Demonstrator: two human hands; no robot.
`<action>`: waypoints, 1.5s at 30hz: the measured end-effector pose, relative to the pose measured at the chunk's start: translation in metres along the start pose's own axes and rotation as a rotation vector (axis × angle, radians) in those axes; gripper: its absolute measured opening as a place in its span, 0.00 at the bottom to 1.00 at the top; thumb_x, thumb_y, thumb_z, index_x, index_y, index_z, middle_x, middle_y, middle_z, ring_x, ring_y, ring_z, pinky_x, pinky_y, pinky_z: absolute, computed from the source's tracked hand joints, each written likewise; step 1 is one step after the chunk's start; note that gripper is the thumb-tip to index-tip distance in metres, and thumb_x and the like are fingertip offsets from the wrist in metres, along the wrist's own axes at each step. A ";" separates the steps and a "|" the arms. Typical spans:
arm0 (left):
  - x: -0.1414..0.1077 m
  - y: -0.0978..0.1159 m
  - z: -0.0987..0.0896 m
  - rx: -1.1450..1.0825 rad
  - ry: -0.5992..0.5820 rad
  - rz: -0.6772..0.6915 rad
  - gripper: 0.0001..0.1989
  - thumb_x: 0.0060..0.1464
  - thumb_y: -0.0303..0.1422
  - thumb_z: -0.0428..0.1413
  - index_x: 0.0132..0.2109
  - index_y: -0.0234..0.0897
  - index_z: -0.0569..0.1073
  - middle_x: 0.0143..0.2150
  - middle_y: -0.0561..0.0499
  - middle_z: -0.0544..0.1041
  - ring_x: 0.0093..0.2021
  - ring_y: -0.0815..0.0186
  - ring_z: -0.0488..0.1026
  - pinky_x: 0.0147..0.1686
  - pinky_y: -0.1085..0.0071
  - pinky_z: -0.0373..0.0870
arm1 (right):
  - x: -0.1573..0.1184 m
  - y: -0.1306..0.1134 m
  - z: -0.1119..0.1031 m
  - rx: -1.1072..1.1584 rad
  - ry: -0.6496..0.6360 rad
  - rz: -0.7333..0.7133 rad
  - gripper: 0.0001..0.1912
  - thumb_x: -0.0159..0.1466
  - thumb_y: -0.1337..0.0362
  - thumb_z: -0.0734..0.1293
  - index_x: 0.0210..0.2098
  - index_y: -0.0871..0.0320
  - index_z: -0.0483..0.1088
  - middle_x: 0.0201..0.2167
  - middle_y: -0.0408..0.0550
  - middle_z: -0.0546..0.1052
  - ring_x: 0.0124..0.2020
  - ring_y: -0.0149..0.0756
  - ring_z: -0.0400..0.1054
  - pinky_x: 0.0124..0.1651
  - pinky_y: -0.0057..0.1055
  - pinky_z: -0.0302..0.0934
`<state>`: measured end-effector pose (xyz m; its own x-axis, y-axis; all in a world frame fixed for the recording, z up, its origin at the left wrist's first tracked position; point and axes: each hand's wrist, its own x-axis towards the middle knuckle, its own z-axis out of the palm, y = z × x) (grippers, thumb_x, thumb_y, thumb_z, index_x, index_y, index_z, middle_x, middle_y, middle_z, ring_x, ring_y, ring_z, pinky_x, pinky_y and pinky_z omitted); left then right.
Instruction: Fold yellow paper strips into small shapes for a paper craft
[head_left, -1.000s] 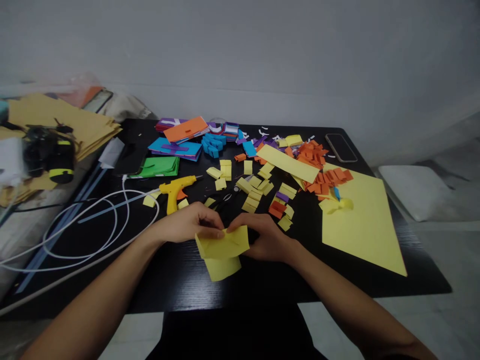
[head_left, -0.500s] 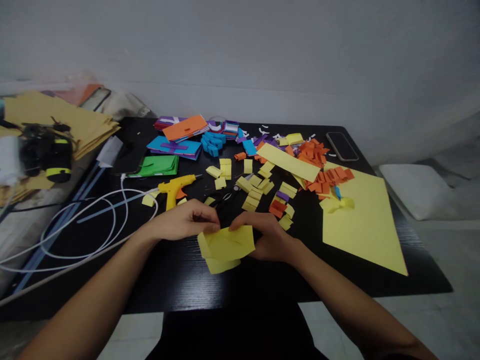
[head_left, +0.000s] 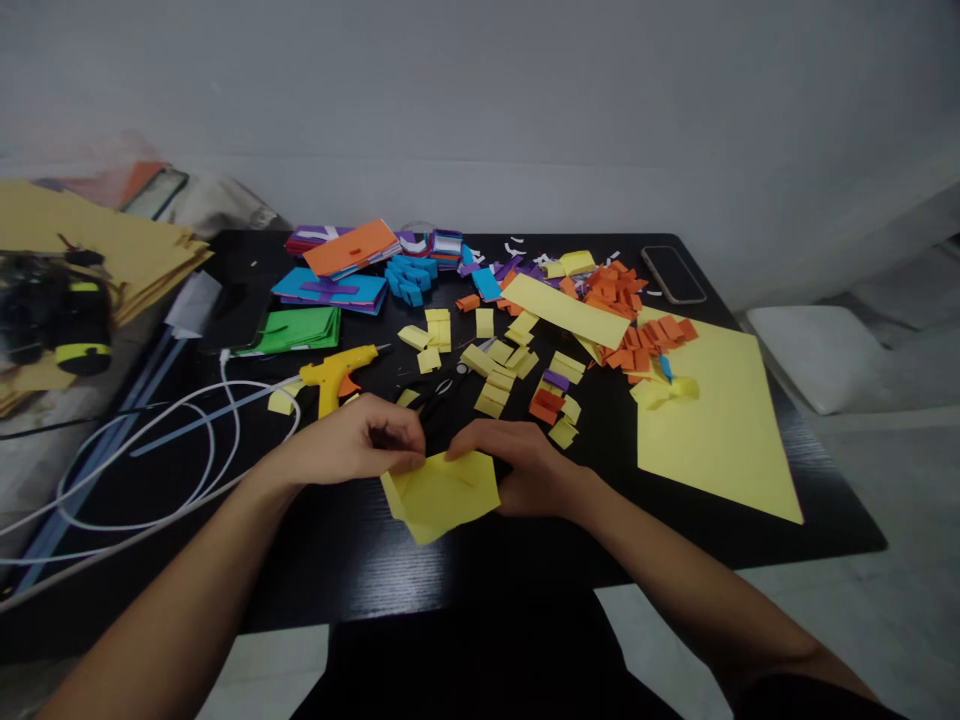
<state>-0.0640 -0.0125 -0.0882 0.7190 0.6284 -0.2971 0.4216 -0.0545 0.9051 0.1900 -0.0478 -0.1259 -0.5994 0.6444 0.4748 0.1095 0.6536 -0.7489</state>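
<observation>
A folded piece of yellow paper (head_left: 442, 495) is held over the front part of the black table. My left hand (head_left: 371, 440) pinches its upper left edge between thumb and fingers. On the upper right side my right hand (head_left: 521, 465) grips the same sheet, with the thumb near the top edge and the other fingers behind it, partly hidden. Just beyond my left hand lies a yellow glue gun (head_left: 334, 375). A pair of scissors (head_left: 442, 388) rests past the paper, among small folded yellow paper pieces (head_left: 499, 385).
A large yellow sheet (head_left: 712, 440) covers the table's right side, beside a heap of orange paper pieces (head_left: 615, 295). Bundles of blue paper (head_left: 330, 288) and green paper (head_left: 300, 328) sit at the back left. A white cable (head_left: 210, 440) loops on the left. A phone (head_left: 673, 274) lies back right.
The view has shifted slightly, so everything on the table appears a little to the left. The yellow paper's lower flap has changed shape between my hands; both keep their hold.
</observation>
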 end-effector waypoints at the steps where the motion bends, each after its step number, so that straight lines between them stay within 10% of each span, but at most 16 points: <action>1: 0.000 -0.001 0.001 -0.001 0.012 -0.001 0.07 0.57 0.33 0.60 0.35 0.33 0.79 0.29 0.52 0.79 0.29 0.70 0.74 0.29 0.79 0.68 | 0.000 0.000 0.000 -0.004 0.007 -0.006 0.16 0.59 0.70 0.74 0.46 0.56 0.72 0.41 0.50 0.80 0.41 0.37 0.78 0.44 0.30 0.73; 45: 0.010 -0.003 0.018 -0.026 -0.088 -0.153 0.13 0.55 0.41 0.63 0.33 0.34 0.78 0.26 0.56 0.73 0.26 0.71 0.67 0.25 0.77 0.60 | -0.001 0.002 0.007 0.049 -0.067 0.071 0.14 0.61 0.72 0.71 0.46 0.57 0.75 0.40 0.49 0.81 0.39 0.36 0.77 0.43 0.30 0.71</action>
<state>-0.0480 -0.0205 -0.0992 0.6932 0.5576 -0.4567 0.5165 0.0576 0.8543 0.1852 -0.0498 -0.1306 -0.6435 0.6591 0.3893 0.1157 0.5865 -0.8017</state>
